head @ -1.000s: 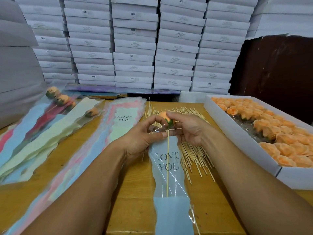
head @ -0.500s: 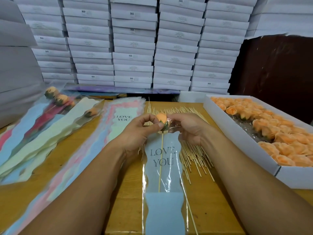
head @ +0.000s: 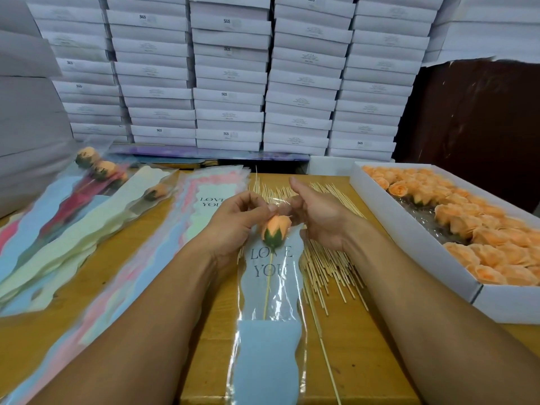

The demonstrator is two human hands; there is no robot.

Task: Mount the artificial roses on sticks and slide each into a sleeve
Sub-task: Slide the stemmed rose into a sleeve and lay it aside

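An orange rose (head: pixel 276 228) with a green base sits on a thin stick, inside a clear "LOVE YOU" sleeve (head: pixel 270 323) with a blue lower panel. The sleeve lies lengthwise on the table in front of me. My left hand (head: pixel 236 223) pinches the sleeve's top edge just left of the bloom. My right hand (head: pixel 318 216) pinches the same clear edge on the right, thumb raised. A heap of bare sticks (head: pixel 324 258) lies under and right of the sleeve.
A white box (head: pixel 415 244) of loose orange roses stands at right. Empty sleeves (head: pixel 187 217) lie in a stack left of my hands. Finished sleeved roses (head: pixel 99 171) lie far left. Stacked white cartons (head: pixel 230 83) wall the back of the wooden table (head: pixel 362 361).
The rose has slid fully down into the sleeve; its bloom now sits below the top edge. Both hands shifted from the stem to the sleeve's mouth.
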